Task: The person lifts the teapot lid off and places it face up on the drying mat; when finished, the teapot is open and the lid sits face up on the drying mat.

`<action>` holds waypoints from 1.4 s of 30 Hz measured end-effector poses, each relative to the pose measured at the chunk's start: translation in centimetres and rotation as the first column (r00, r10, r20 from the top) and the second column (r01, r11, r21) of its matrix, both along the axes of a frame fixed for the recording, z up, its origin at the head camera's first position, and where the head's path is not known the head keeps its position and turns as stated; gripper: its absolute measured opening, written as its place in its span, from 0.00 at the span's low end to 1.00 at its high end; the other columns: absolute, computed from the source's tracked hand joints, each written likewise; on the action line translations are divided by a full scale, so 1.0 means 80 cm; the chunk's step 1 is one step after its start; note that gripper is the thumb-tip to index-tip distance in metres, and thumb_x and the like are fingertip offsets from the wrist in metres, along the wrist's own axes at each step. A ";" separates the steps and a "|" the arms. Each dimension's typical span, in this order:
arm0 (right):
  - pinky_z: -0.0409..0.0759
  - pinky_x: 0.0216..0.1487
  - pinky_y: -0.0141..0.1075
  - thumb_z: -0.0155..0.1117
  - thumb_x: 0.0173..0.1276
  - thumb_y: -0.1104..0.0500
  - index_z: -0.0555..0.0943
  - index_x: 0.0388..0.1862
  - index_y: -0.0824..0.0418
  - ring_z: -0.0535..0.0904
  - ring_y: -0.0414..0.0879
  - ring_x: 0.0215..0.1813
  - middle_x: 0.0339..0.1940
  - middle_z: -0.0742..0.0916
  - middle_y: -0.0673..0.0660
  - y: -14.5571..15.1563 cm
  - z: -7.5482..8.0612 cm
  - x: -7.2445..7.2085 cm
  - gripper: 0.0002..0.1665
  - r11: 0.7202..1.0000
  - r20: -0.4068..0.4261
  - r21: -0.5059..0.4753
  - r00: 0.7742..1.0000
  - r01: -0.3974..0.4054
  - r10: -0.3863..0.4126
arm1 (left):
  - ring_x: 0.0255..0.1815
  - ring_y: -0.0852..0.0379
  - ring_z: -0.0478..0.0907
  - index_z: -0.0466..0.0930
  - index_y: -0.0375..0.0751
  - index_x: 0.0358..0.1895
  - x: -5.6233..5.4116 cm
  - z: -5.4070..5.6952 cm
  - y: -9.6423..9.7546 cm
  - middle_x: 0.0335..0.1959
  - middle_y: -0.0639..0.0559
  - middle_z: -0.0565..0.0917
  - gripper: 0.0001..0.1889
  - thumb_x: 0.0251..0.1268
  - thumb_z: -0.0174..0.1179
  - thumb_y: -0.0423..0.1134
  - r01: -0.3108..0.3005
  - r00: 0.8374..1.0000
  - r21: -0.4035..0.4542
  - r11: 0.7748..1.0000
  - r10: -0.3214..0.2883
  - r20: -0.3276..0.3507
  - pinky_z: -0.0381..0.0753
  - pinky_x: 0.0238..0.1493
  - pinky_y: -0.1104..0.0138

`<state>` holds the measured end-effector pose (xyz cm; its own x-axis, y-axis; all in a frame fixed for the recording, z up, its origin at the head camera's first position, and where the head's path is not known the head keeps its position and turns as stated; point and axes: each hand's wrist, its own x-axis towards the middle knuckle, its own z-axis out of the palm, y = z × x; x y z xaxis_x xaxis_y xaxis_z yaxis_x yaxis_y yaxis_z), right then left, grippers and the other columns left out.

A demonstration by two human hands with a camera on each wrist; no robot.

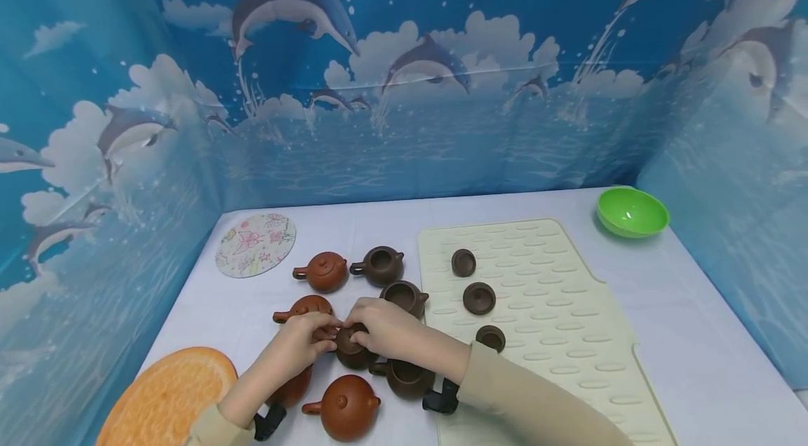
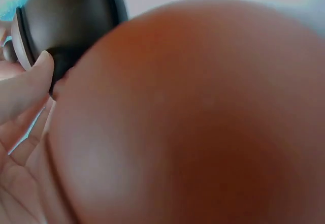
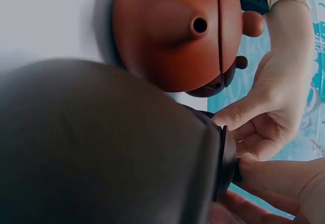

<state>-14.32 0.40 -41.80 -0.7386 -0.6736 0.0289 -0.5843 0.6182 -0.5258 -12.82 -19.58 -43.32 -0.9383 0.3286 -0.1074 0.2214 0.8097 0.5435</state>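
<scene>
A small dark brown teapot [image 1: 351, 358] stands between the two hands. My left hand [image 1: 297, 346] pinches its handle side, the thumb [image 2: 35, 84] pressed against the dark clay. From the other side my right hand [image 1: 386, 328] grips the knob of the dark lid [image 3: 229, 155], which sits at the teapot's mouth. Whether the lid is fully seated cannot be told. Close to the right hand are lidless dark teapots [image 1: 404, 299], one of them partly under the right forearm. A red-brown lidded teapot [image 1: 349, 407] stands nearer, and another [image 1: 309, 304] is partly behind the left hand.
Three loose dark lids [image 1: 479, 299] lie on a cream ridged mat [image 1: 562, 313] at right. A green bowl [image 1: 633, 212] stands far right. At left are an orange round mat [image 1: 170, 397] and a patterned disc [image 1: 255, 245]. More teapots [image 1: 326, 272] stand behind the hands.
</scene>
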 end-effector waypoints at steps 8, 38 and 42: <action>0.78 0.41 0.23 0.70 0.65 0.60 0.87 0.41 0.56 0.80 0.36 0.40 0.39 0.87 0.49 -0.003 -0.003 0.001 0.07 1.000 -0.074 0.012 0.997 0.007 -0.006 | 0.35 0.60 0.85 0.86 0.40 0.44 0.005 -0.002 0.003 0.39 0.50 0.87 0.16 0.50 0.72 0.27 -0.023 0.999 -0.031 0.999 0.022 -0.034 0.85 0.35 0.70; 0.82 0.56 0.32 0.53 0.77 0.61 0.66 0.66 0.74 0.85 0.38 0.48 0.48 0.84 0.49 0.214 -0.017 -0.075 0.25 0.454 0.788 -0.558 0.615 0.695 0.026 | 0.36 0.61 0.84 0.88 0.41 0.42 0.004 -0.006 0.004 0.40 0.50 0.87 0.15 0.49 0.73 0.28 -0.042 0.998 -0.010 0.999 0.042 -0.047 0.85 0.36 0.72; 0.80 0.60 0.34 0.46 0.81 0.61 0.62 0.69 0.69 0.85 0.40 0.51 0.50 0.83 0.48 0.245 -0.034 -0.086 0.23 0.390 0.805 -0.563 0.590 0.728 0.062 | 0.35 0.61 0.84 0.88 0.40 0.43 0.004 -0.008 0.001 0.40 0.49 0.87 0.15 0.49 0.73 0.28 -0.035 0.998 0.000 0.999 0.035 -0.055 0.84 0.35 0.73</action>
